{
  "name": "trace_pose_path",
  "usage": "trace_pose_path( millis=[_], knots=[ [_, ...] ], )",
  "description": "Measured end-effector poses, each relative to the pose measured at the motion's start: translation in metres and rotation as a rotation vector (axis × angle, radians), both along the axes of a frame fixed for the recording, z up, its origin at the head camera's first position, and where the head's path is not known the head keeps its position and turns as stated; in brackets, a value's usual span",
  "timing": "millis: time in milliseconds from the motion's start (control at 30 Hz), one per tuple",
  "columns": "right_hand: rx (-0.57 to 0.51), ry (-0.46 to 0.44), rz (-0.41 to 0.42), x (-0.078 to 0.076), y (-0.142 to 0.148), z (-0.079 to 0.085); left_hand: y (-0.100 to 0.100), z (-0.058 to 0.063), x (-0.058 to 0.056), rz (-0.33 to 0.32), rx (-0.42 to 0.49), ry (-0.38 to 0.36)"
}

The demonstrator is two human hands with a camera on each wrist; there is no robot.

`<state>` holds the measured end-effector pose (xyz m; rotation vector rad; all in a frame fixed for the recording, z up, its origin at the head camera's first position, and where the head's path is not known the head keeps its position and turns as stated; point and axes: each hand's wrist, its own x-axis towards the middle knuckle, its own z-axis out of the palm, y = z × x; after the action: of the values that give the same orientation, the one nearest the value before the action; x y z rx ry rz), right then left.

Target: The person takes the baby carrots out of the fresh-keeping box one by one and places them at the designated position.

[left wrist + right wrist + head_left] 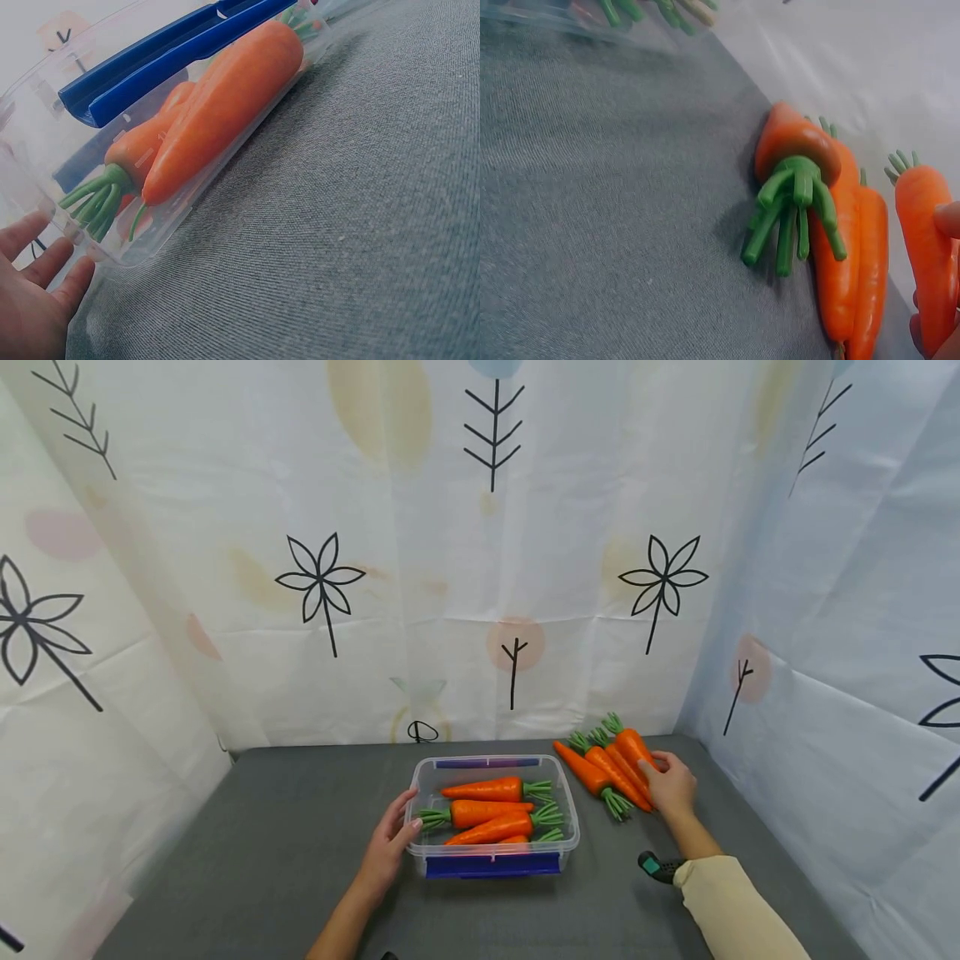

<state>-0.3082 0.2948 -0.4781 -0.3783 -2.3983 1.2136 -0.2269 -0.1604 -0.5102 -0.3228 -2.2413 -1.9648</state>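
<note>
A clear plastic box [567,827] with blue clips holds several orange carrots [480,812] with green stems. At its left side, my left hand [381,852] rests against the wall, fingers spread and fairly straight in the left wrist view. To the right of the box lies a group of carrots [588,774], one with its stem toward me. Over there my right hand [671,785] pinches the rightmost carrot [924,225] between thumb and fingers, its stem pointing away. The right wrist view shows this carrot apart from the others, with part of the hand cut off by the frame.
A grey cloth-covered table [300,827] lies under everything. Patterned white curtains [420,543] stand at the back and both sides; the loose carrots are close to the back one. A dark strap piece [660,867] sticks out by my right sleeve [738,902].
</note>
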Motion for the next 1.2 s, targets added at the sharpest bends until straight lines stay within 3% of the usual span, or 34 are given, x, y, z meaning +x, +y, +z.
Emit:
trace_pose_path(
  millis=[500,1000,1200],
  knots=[
    [0.028,-0.066,-0.063,0.000,0.017,-0.013,0.000,-0.002,-0.001,-0.005,0.004,0.016],
    [0.026,-0.130,-0.106,0.005,0.025,-0.024,0.001,0.002,0.001,0.001,0.002,-0.021],
    [0.057,-0.150,-0.092,0.005,0.025,-0.024,0.001,0.002,0.001,-0.006,0.008,-0.006]
  ],
)
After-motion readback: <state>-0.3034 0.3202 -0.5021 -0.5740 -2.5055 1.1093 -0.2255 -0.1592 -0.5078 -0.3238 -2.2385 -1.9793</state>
